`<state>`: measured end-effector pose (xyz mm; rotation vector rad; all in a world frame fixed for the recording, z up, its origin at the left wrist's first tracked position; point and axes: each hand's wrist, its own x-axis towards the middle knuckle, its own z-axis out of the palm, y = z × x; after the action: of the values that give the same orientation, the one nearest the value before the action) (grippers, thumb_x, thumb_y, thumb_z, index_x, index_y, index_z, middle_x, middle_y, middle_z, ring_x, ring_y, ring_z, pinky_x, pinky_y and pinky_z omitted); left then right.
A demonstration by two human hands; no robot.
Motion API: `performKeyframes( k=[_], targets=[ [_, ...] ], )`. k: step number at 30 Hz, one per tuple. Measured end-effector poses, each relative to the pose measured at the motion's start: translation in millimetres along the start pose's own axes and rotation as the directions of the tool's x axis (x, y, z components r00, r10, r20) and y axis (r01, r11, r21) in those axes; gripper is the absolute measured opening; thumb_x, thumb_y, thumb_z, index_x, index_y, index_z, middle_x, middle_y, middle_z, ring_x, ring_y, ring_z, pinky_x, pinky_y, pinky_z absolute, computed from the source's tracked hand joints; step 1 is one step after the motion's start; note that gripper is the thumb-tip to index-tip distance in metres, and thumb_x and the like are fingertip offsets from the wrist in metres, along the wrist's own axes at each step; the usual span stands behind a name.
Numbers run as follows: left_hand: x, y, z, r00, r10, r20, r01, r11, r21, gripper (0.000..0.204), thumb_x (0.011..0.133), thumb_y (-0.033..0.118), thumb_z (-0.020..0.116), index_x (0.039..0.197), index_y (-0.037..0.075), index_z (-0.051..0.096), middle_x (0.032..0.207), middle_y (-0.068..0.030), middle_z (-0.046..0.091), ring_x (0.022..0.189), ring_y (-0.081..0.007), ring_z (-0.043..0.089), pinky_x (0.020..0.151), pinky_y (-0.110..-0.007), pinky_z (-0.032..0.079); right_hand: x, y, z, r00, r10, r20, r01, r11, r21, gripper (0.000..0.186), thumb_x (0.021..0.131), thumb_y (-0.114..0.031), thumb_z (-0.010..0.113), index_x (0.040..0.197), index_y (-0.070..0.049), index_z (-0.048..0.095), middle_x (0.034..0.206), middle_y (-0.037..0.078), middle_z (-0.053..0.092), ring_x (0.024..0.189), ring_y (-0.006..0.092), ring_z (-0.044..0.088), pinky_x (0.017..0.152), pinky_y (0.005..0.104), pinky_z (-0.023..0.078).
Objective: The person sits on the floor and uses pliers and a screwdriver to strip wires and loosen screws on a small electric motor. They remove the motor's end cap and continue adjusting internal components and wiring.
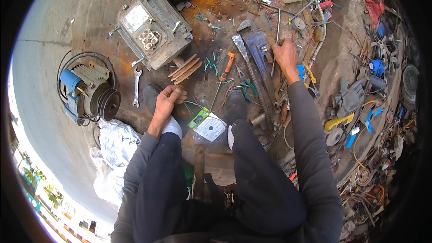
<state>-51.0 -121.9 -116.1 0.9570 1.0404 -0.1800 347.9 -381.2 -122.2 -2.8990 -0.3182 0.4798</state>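
My left hand (170, 100) is closed in a pinch above my left shoe. A thin green wire (192, 103) runs from its fingertips toward a green-and-white card package (209, 126) lying between my feet. Out to the right, my right hand (286, 56) is curled beside a long thin metal rod (277, 31); what its fingers grip is hidden. A blue pipe wrench (259, 54) lies just left of that hand. Closer to my feet are an orange-handled screwdriver (227, 66), green-handled pliers (249, 89) and a ridged metal bar (254, 78).
A grey motor housing (155, 29) with exposed terminals stands far left, and a smaller motor with a pulley (90, 89) sits nearer. An open-end wrench (137, 87) and white plastic sacks (114, 148) lie on the left. Scrap, gloves (351, 94) and cables crowd the right side.
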Motion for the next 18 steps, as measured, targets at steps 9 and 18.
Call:
performKeyframes(
  k=[9,18],
  targets=[
    [1,-1,-2,0.999,0.018,0.046,-0.018,1.0,0.014,0.037,0.111,0.028,0.065,0.132,-0.001,0.066,0.113,-0.0099,0.076,0.098,-0.0167,0.071,0.091,-0.031,0.057,28,13,-34,0.993,-0.003,-0.118,0.026,0.981,0.191,0.043,0.094,-0.038,0.067,0.103,0.005,0.07,0.096,0.026,0.073,0.087,0.0401,0.071,0.082,0.0487,0.053],
    [-28,63,41,0.783,-0.133,0.607,-0.073,0.95,0.304,0.041,0.108,0.042,0.067,0.12,0.003,0.072,0.104,-0.0042,0.075,0.093,-0.0124,0.07,0.079,-0.03,0.057,-95,-74,-72,0.996,0.039,-0.081,0.065,0.299,0.952,0.026,0.11,-0.028,0.064,0.095,-0.008,0.057,0.07,-0.002,0.046,0.064,0.0122,0.048,0.058,0.0284,0.039]
  ],
)
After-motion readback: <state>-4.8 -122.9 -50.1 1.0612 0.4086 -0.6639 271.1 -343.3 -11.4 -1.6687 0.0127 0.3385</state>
